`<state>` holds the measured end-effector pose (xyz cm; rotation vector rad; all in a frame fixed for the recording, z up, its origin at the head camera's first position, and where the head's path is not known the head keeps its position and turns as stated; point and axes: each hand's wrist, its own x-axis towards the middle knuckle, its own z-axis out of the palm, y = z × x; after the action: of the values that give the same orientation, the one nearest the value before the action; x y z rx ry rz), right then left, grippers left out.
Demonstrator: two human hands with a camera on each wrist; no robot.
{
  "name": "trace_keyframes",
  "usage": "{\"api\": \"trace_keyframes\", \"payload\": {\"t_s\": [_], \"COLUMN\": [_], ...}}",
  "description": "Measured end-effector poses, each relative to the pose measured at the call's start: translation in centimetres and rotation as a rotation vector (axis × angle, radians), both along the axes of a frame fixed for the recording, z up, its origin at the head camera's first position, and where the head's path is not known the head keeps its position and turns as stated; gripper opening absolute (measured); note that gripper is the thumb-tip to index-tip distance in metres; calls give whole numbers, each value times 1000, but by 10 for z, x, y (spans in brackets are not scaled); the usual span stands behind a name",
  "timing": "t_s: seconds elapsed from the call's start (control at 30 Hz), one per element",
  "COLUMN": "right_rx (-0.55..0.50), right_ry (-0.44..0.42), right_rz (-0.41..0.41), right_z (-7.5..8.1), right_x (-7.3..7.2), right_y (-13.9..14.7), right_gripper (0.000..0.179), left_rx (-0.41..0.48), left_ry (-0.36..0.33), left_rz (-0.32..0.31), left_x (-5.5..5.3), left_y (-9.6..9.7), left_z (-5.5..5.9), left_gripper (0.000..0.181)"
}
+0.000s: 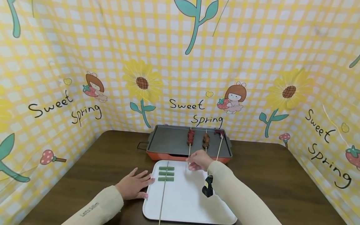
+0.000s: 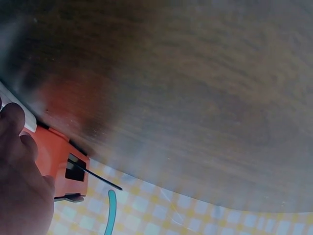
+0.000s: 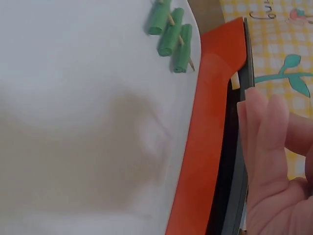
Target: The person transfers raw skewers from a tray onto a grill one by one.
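Note:
My right hand pinches the stick of a red meat skewer by its near end. The meat of this skewer lies on the dark plate of an orange electric grill. Fingers spread, my left hand rests at the left edge of a white tray. A skewer of green vegetable pieces lies on the tray, its stick running toward me. In the right wrist view, the curled right fingers are over the grill's front edge; the pinched stick is hidden there.
On the grill, a brown meat skewer lies right of the red one, and a skewer with a small dark red curled piece lies farther right. A wire handle sticks out left. Patterned cloth hangs behind the wooden table.

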<state>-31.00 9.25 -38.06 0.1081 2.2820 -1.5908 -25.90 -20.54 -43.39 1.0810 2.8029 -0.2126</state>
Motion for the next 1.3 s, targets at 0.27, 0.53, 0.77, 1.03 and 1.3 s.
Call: {"api": "trace_keyframes", "payload": {"t_s": [0.27, 0.53, 0.77, 1.03, 1.3], "right_rx": [-55, -171, -126, -25, -26], "right_ry": [41, -11, -179, -92, -83], "right_rz": [132, 240, 449, 633, 707], "right_z": [-9, -34, -43, -53, -55], "right_x": [26, 69, 110, 131, 138], "right_y": [-1, -15, -19, -27, -45], "right_gripper": [20, 20, 17, 27, 27], "left_rx": [7, 21, -15, -36, 68], "left_ry": [-5, 12, 61, 70, -164], "left_rz": [0, -19, -33, -30, 99], "left_x": [0, 0, 1, -1, -3], "left_y": [0, 0, 1, 3, 2], "left_z": [0, 1, 0, 1, 8], "left_gripper": [68, 69, 70, 67, 70]}}
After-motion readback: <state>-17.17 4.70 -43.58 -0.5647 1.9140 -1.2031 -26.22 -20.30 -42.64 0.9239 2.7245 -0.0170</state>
